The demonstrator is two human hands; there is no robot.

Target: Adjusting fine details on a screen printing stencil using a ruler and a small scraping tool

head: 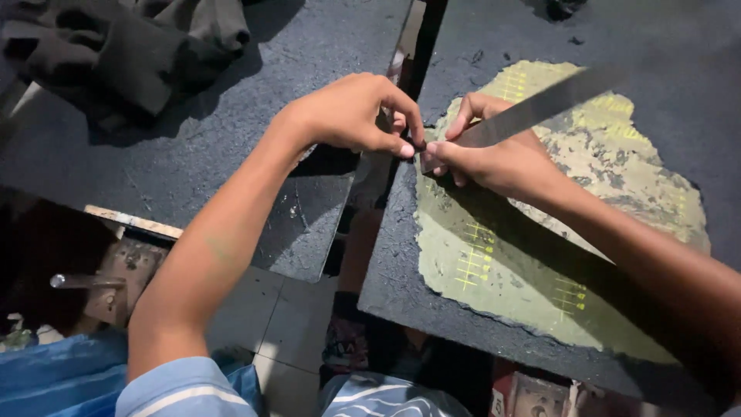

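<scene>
Pinching a small dark piece (417,145) between thumb and forefinger, the person's left hand (351,114) reaches in from the lower left, its fingers curled closed around the tiny item at the inner edge of a worn cutting mat (540,270). The right hand (494,158) comes in from the lower right and meets it fingertip to fingertip, gripping a long flat metal blade (540,108) that runs up and to the right across the mat, its bright steel catching the light. What the small dark piece is cannot be told; it sits right where the two hands touch, at the tip of the blade.

The cutting mat, yellow-green with a printed grid, shows through a ragged patch where a rough black coating (656,93) has worn away; the same black covers the rest of that board. A narrow gap separates it from a second dark work surface (231,116) to the left, on which a heap of dark cloth (123,46) lies in the far corner. Below the boards, pale floor tiles (270,316) are visible, along with a metal rod (77,280) sticking out from a bracket at lower left. The person wears a light blue short sleeve (177,390) with a white stripe.
</scene>
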